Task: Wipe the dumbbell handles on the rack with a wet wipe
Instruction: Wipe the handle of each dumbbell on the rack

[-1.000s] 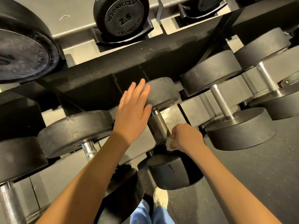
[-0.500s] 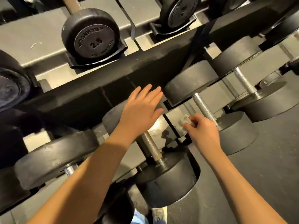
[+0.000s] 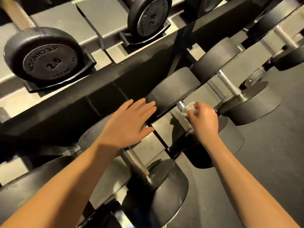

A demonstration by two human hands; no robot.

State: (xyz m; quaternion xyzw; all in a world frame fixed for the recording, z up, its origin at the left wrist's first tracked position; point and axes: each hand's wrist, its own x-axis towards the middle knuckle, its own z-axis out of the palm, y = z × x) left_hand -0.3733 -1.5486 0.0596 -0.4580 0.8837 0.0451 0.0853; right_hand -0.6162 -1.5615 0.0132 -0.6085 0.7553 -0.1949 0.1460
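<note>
A black dumbbell rack (image 3: 115,79) runs across the view with several black dumbbells on its lower shelf. My right hand (image 3: 204,119) is shut on a white wet wipe (image 3: 187,109), pressed against the top of a steel handle (image 3: 181,105) just below a dumbbell head (image 3: 174,89). Most of that handle is hidden under my hand. My left hand (image 3: 130,122) lies flat with fingers spread, resting on the head of the neighbouring dumbbell to the left. That dumbbell's knurled handle (image 3: 134,162) shows below my wrist.
Two small 2.5 dumbbells (image 3: 47,58) sit in cradles on the upper shelf. More dumbbells with bare steel handles (image 3: 228,84) lie to the right. Dark rubber floor (image 3: 271,162) fills the lower right.
My right hand with the wipe left the middle dumbbell's handle and moved right onto the neighbouring one. My left hand stayed flat on the dumbbell head. The view shifted to the right.
</note>
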